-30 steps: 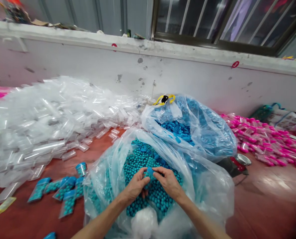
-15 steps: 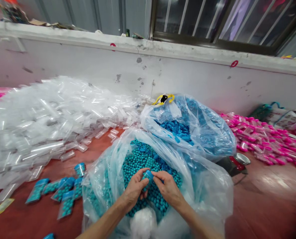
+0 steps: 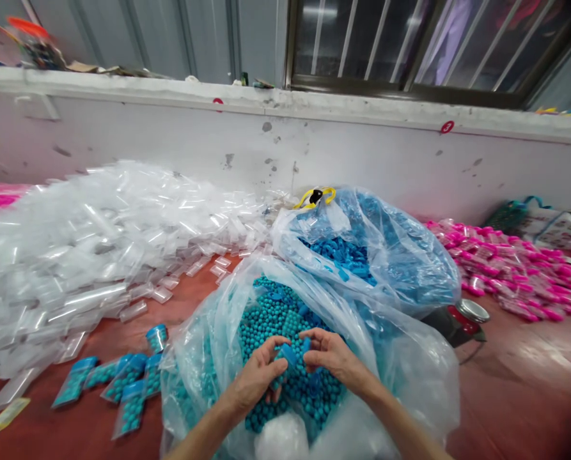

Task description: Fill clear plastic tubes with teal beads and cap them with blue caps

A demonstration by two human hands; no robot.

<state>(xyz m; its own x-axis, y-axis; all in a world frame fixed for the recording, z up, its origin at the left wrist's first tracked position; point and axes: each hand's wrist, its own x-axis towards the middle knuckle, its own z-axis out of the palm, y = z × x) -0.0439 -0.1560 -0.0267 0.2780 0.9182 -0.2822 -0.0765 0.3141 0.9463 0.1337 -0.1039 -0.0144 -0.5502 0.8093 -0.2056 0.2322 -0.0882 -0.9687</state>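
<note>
Both hands meet over an open clear plastic bag (image 3: 218, 358) full of small teal balls (image 3: 275, 316). My left hand (image 3: 259, 377) is curled around a small clear tube with a blue cap (image 3: 286, 355), the tube mostly hidden in the fingers. My right hand (image 3: 330, 354) pinches at the cap end of the same tube, and another blue piece (image 3: 306, 345) shows between its fingers. Behind this bag stands a second clear bag (image 3: 410, 255) holding blue caps (image 3: 343, 252).
Several filled blue-capped tubes (image 3: 126, 383) lie on the red table (image 3: 515, 396) at the left. A large heap of empty clear tubes (image 3: 98, 236) fills the left. Pink-filled tubes (image 3: 506, 275) are piled at the right. A jar with a metal lid (image 3: 467, 313) lies by the bags. A white wall (image 3: 362, 153) closes the back.
My hands shifted slightly lower and right over the balls. The right fingers have opened a little from the cap. The camera tilted slightly.
</note>
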